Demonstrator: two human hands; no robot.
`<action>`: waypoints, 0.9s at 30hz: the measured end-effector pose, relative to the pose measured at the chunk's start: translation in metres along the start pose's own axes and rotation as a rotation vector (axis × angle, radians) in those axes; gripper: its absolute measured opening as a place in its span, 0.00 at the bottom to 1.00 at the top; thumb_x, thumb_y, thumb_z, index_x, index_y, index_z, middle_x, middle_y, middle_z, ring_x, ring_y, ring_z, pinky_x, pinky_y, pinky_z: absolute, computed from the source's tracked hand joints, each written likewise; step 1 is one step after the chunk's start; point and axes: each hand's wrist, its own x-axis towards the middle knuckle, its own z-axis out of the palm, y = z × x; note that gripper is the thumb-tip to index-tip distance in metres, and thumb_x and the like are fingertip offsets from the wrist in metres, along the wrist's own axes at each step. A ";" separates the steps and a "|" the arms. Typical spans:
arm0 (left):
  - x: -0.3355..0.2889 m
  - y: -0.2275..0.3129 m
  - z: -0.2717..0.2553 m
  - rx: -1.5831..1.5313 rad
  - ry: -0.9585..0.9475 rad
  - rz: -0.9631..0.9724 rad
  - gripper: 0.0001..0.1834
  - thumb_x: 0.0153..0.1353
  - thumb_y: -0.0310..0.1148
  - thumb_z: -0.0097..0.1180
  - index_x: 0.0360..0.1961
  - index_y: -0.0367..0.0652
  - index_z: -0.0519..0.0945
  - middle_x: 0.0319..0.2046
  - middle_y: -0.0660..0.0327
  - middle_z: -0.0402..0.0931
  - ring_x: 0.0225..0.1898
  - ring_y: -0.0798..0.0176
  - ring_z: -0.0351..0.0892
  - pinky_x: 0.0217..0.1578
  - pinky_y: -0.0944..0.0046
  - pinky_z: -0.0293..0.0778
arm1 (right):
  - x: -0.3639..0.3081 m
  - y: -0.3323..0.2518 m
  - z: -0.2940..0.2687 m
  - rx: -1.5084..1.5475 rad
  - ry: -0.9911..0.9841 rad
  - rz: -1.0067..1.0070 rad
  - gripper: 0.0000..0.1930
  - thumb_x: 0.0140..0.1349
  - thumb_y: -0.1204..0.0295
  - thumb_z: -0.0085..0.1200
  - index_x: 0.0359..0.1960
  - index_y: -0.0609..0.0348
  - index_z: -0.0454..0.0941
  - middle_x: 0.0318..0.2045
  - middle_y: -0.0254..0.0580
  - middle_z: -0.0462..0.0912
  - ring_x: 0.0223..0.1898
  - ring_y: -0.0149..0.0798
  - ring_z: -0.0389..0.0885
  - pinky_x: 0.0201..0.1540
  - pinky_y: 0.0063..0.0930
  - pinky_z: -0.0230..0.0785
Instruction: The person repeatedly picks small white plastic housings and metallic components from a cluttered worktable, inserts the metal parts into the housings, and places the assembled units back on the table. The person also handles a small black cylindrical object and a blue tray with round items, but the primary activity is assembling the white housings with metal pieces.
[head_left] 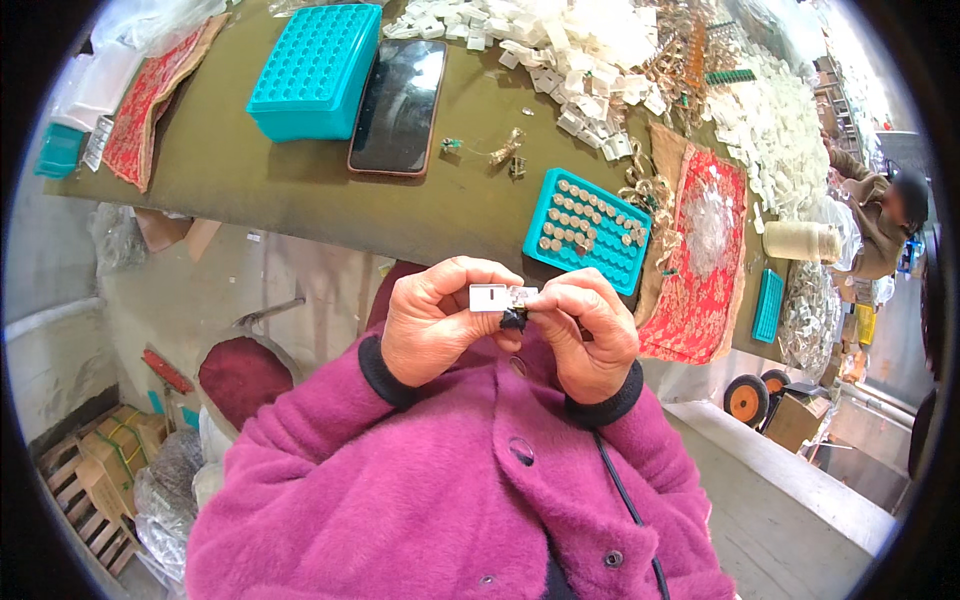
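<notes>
In the head view, we hold a small white part (pixel 488 298) up in front of our chest, just off the near edge of the table (pixel 470 215). Its long axis runs left to right, almost level; the plain white end, with a dark slot in its face, points left, and the metal end points right. A black bit (pixel 513 321) hangs under the metal end. Our left hand (pixel 440 315) pinches the white end between thumb and finger; our right hand (pixel 585 325) is closed with thumb and fingertip on the metal end, partly hiding it. Just beyond our right hand, a teal tray (pixel 622 272) sits on the table, partly filled with round pieces, with red cloth (pixel 712 300) to its right. Farther back lie loose clips (pixel 516 168), a phone (pixel 397 110) touching or just beside a teal block (pixel 305 85), and a heap of white pieces (pixel 575 50). A co-worker (pixel 868 225) is at the far right.
</notes>
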 end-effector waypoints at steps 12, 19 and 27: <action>0.007 0.016 -0.029 -0.061 0.021 0.059 0.17 0.66 0.16 0.65 0.55 0.30 0.81 0.48 0.54 0.79 0.47 0.58 0.87 0.42 0.60 0.92 | 0.029 -0.010 0.023 -0.099 -0.056 -0.023 0.17 0.58 0.88 0.67 0.48 0.61 0.86 0.36 0.46 0.85 0.35 0.42 0.85 0.37 0.31 0.79; 0.009 0.017 -0.037 -0.209 0.017 -0.034 0.17 0.65 0.15 0.65 0.54 0.29 0.81 0.46 0.54 0.80 0.46 0.58 0.87 0.40 0.61 0.92 | 0.035 -0.004 0.022 -0.101 -0.111 -0.100 0.18 0.57 0.88 0.68 0.49 0.63 0.85 0.36 0.47 0.85 0.34 0.42 0.86 0.35 0.31 0.79; 0.008 0.015 -0.024 0.181 0.004 0.099 0.16 0.64 0.16 0.66 0.54 0.30 0.82 0.43 0.58 0.79 0.44 0.61 0.86 0.40 0.63 0.91 | 0.022 -0.001 0.015 -0.041 -0.150 -0.013 0.19 0.55 0.92 0.61 0.49 0.64 0.86 0.36 0.48 0.85 0.34 0.43 0.86 0.36 0.31 0.80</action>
